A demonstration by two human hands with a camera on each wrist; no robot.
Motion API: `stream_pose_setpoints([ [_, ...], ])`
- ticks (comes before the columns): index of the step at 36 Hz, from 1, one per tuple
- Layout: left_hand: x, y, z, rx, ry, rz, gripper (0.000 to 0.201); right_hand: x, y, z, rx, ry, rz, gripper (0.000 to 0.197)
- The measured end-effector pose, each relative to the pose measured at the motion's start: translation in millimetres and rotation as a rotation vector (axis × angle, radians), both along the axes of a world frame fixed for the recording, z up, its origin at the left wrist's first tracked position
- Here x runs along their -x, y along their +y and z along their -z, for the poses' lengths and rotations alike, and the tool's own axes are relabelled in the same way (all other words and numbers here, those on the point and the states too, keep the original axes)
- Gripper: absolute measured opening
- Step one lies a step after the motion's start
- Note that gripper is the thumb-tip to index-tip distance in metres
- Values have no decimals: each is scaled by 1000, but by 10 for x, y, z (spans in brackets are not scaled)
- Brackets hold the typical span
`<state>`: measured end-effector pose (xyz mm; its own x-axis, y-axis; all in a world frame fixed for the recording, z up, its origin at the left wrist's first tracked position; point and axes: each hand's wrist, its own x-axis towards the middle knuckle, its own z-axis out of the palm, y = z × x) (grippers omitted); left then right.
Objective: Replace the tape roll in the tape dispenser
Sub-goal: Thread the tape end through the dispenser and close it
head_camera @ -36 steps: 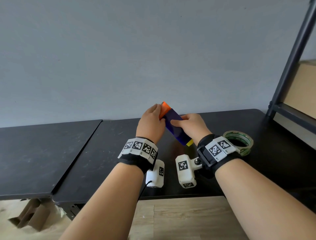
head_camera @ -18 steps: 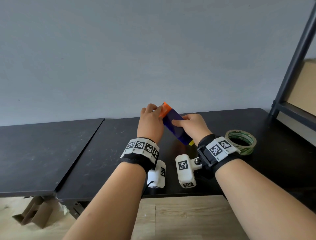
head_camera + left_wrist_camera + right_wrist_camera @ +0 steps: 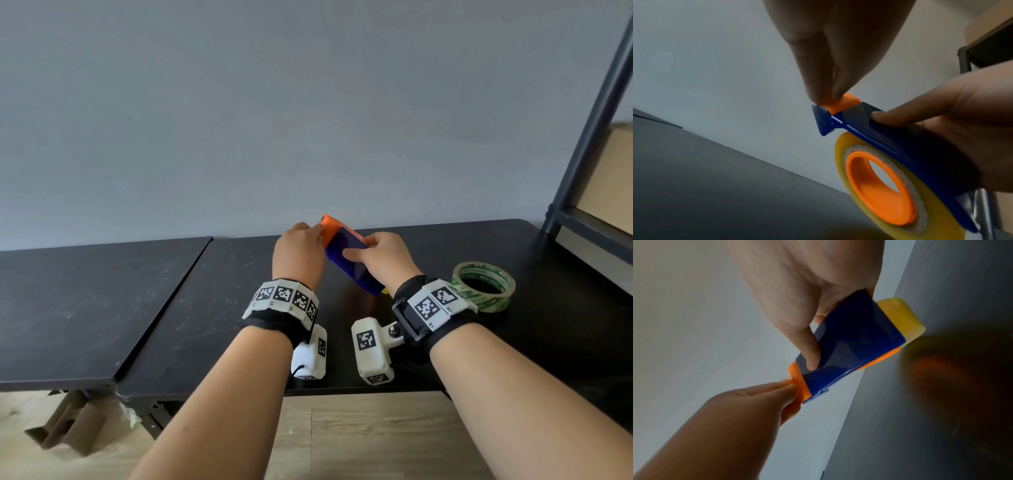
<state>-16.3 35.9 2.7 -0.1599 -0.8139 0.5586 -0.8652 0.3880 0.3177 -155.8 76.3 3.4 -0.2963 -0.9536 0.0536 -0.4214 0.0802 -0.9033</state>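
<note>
Above the black table, left hand pinches the orange tip of the tape dispenser. Dispenser's long axis tilts, tip up-left, yellow tape roll inside. Right hand grips its blue body. Rightmost, green-printed spare roll lies flat; writing unreadable.

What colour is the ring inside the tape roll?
Orange hub inside the yellowish tape roll; the left wrist view shows it best.

Bare forearms, no sleeves. Each wrist wears a black band topped with white square-coded tags. Below each band hangs a white camera block; a thin black cable leaves the left one.
</note>
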Motion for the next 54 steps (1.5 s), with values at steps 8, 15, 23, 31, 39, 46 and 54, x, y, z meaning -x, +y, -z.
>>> stream_pose_setpoints([
  [8,-8,-2,35,-122,80,79,28,21,-67,47,-27,143,14,30],
  [15,1,12,91,-200,26,87,30,44,-117,85,-29,200,25,29],
  [23,127,31,184,-429,-8,77,36,29,-214,93,-102,372,53,23],
  [31,130,56,243,-644,-21,75,33,6,-276,144,-196,547,42,53],
  [39,23,84,308,-736,-88,82,36,8,-371,240,-245,679,-33,47],
  [46,-3,135,269,-742,-118,69,35,4,-396,260,-234,708,-12,53],
  [54,-77,219,202,-747,-81,58,43,-58,-323,223,-262,782,9,50],
])
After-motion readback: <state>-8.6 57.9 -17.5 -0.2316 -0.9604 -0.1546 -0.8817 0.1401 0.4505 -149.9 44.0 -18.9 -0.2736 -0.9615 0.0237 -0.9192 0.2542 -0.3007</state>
